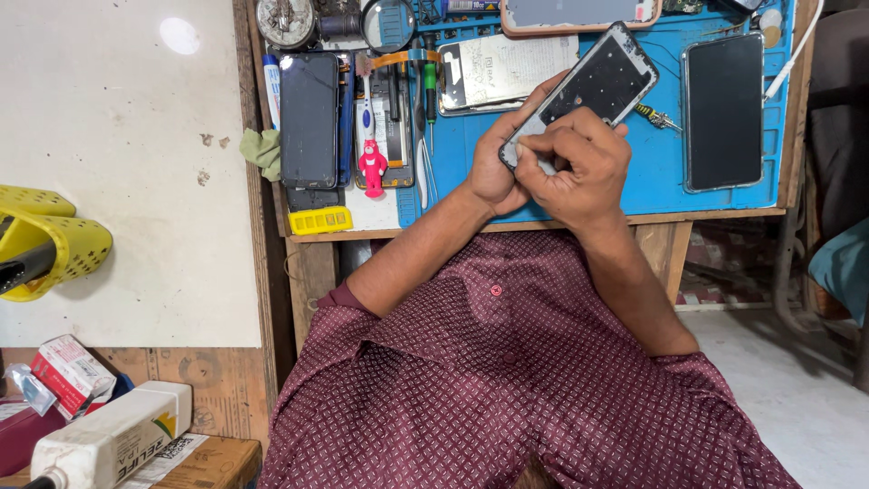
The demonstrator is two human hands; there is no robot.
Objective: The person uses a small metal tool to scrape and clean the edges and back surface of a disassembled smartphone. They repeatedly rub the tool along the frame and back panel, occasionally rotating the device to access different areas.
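Looking down from the head camera, I see both hands clamped on a phone frame [588,86], which is held tilted above the front edge of the counter [652,186]. My left hand [496,158] cups the frame's lower end from beneath, fingers wrapped round its near edge. My right hand [579,167] lies over the same end, fingers curled and pinched down at the frame's bottom corner; whether a small tool sits in that pinch I cannot tell. The two hands are pressed together, touching. The frame's upper end points toward the counter's far right, its dark inner face up.

A blue mat [453,172] covers most of the counter. Near the right edge a dark phone [722,110] lies flat, screen up. Just behind the frame, toward the far edge, lies a pale back panel [493,72]. At the left edge lies another dark phone [309,118], and just beside it stands a small pink figure [372,166]. A yellow block [319,220] sits at the front left corner. Tweezers [422,172] and a green-handled screwdriver [431,91] lie between the figure and my left hand. A magnifier [389,23] rests at the far edge.

Left of the counter, well apart, a white board [127,163] carries a yellow basket [50,240].
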